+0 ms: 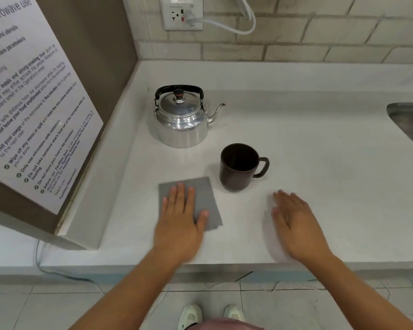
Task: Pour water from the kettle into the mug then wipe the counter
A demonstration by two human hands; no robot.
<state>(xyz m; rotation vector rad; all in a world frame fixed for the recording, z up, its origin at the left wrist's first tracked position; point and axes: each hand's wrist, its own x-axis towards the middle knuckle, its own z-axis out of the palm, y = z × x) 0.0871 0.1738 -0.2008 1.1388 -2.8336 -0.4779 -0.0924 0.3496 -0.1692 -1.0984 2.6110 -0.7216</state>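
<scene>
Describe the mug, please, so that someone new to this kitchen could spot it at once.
Start at the white counter under the tiled wall. In front of the shiny metal kettle, slightly to its right, stands the mug. It is the only dark brown thing there, open-topped, handle pointing right, beside the flat grey cloth.

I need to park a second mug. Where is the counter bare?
Bare: the wide stretch between the mug and the sink, and the strip behind the kettle by the wall. Crowded: the front left, with the cloth and both hands.
</scene>
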